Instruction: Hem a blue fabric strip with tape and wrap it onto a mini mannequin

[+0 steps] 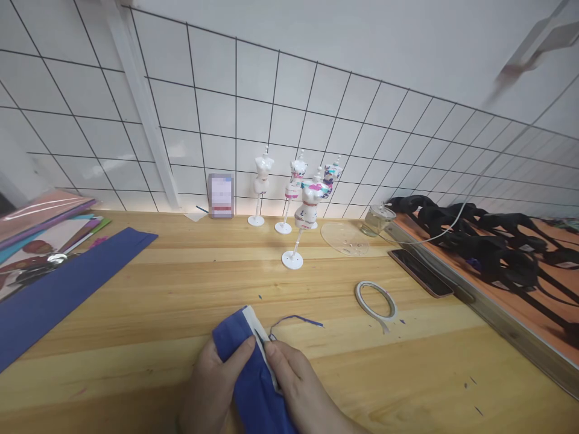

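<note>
A folded piece of blue, cloth-like sheet [251, 386] is held low in front of me, with a white strip of tape [253, 319] along its right edge. My left hand [212, 377] grips the sheet from the left, its thumb pressed flat near the tape. On the other side, my right hand [303, 380] pinches the taped edge between thumb and fingers. A narrow dark gap shows between the tape and the blue sheet by the thumbs. From beside my right fingertips a thin blue strand [296, 318] trails over the table.
A tape roll [376, 300] lies to the right, near a phone [420, 273]. Several small white mannequins [307, 217] stand at the back beside a clear disc [344, 239] and a glass jar [378, 219]. Another blue sheet [76, 289] and scissors [40, 268] lie left; black straps [493, 241] right.
</note>
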`<action>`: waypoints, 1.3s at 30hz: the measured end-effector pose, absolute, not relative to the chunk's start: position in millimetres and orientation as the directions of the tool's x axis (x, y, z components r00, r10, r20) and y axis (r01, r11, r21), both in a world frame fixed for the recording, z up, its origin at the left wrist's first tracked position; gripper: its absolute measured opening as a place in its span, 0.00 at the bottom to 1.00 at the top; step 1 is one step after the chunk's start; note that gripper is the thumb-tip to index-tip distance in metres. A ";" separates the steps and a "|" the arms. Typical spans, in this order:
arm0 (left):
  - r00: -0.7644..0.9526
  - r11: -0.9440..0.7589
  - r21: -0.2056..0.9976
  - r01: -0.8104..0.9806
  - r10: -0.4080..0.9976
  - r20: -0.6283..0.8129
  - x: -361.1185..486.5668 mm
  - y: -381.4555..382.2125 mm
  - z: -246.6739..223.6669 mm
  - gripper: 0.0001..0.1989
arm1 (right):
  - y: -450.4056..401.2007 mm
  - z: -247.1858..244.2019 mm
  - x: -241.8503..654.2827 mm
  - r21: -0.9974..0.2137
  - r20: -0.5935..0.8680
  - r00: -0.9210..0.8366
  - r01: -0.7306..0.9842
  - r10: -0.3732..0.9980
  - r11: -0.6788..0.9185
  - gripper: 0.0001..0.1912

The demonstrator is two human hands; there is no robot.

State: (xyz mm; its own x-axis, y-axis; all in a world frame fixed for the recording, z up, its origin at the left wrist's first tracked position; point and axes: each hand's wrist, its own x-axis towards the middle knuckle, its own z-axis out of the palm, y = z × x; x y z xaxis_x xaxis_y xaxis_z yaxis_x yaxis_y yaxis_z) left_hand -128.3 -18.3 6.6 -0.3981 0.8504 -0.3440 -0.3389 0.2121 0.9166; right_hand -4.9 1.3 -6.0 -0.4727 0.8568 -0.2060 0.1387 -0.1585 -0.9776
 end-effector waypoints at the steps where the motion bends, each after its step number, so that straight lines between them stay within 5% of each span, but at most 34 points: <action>1: -0.370 0.225 0.913 -0.341 0.860 -0.350 -129.2 -18.0 4.3 0.16 | 1.0 -4.1 -5.0 -0.978 -0.204 -0.472 0.137 0.858 -0.158 0.23; 23: -0.312 0.218 0.955 -0.202 0.910 -0.273 -128.2 -18.3 -11.0 0.17 | 2.1 1.9 -4.6 -0.972 -0.234 -0.430 0.127 0.872 -0.198 0.25; 39: -0.270 0.245 0.902 -0.356 0.897 -0.351 -126.7 -18.4 -13.5 0.18 | 3.3 -1.5 -5.5 -0.978 -0.207 -0.447 0.125 0.870 -0.169 0.24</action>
State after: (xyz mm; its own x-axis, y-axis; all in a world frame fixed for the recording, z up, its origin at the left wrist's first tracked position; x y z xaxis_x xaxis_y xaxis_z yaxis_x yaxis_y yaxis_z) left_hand -126.7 -18.4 -13.5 -0.2699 0.8968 -0.3506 -0.3564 0.2452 0.9016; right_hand -5.5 3.3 -1.5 -0.4469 0.8702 -0.2073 0.1251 -0.1687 -0.9777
